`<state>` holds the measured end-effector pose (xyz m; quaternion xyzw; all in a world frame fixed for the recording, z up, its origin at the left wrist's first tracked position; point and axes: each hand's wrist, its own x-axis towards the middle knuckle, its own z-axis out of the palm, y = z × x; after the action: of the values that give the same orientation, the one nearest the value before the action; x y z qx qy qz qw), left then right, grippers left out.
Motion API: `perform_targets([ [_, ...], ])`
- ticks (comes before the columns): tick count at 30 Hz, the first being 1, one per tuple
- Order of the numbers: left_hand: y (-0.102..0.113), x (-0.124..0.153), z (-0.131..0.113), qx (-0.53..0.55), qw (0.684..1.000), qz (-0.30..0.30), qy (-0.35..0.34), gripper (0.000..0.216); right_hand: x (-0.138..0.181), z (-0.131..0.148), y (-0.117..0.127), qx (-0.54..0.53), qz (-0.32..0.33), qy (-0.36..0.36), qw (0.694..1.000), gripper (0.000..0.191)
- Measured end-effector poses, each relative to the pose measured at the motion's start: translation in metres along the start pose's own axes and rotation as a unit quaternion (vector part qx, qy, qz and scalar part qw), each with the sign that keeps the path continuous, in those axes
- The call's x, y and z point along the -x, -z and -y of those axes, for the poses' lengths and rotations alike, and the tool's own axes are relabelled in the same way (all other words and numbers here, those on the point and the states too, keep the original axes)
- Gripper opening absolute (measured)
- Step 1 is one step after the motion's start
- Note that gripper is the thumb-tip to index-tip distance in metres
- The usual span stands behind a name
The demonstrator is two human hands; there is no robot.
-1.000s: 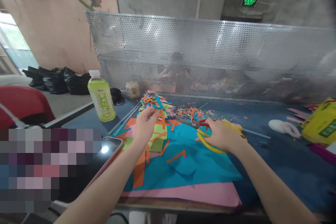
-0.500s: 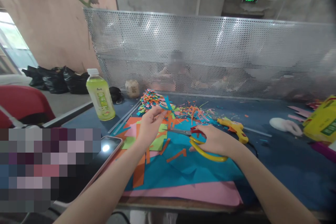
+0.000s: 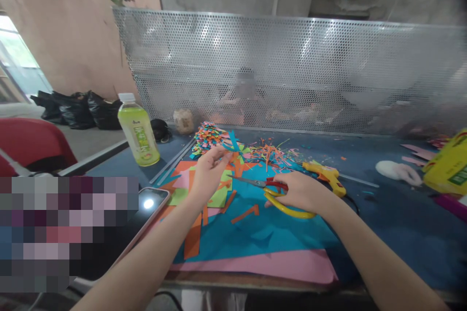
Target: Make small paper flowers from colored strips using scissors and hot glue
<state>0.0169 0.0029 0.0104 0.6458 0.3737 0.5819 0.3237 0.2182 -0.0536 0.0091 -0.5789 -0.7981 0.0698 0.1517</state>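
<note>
My left hand [image 3: 210,165] pinches a small bunch of coloured paper strips [image 3: 234,142], blue, green and orange, whose ends fan out past the fingertips. In my right hand [image 3: 299,188] are scissors [image 3: 274,188] with yellow and red handles. Their blades point left, just below the strips and apart from them. Beneath both hands lie a blue paper sheet [image 3: 284,233], a pink sheet [image 3: 262,265] and green paper pieces [image 3: 219,199]. Several cut orange strips [image 3: 245,215] rest on top.
Behind the hands are a heap of small paper bits [image 3: 208,135] and thin paper scraps [image 3: 272,155]. A yellow glue gun [image 3: 326,176] lies right of my right hand. A drink bottle [image 3: 138,133] and a phone [image 3: 153,199] are at left. A perforated metal panel [image 3: 204,68] stands at the back.
The scissors and my right hand have shifted very slightly, with the blade tip a little higher. My left hand keeps its pinch on the strips. The whole view has tilted slightly.
</note>
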Motion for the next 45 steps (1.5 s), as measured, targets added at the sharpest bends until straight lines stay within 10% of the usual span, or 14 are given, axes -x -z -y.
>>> perform_targets([
  [8,0.002,-0.002,0.007,0.085,0.986,-0.066,0.126,0.021,-0.003,-0.022,-0.009,0.166,-0.024,-0.097,0.981,0.031],
  [15,-0.005,0.004,0.005,0.196,0.947,0.001,0.255,0.027,-0.004,-0.011,0.000,0.069,-0.131,0.048,0.988,0.019],
  [24,-0.015,0.012,-0.003,0.115,0.971,0.051,0.201,0.023,-0.004,0.016,-0.005,-0.022,-0.120,0.150,0.981,0.029],
  [45,-0.020,0.019,-0.005,0.055,0.987,0.117,0.098,0.016,-0.005,0.013,-0.005,0.013,-0.186,0.028,0.982,0.051],
])
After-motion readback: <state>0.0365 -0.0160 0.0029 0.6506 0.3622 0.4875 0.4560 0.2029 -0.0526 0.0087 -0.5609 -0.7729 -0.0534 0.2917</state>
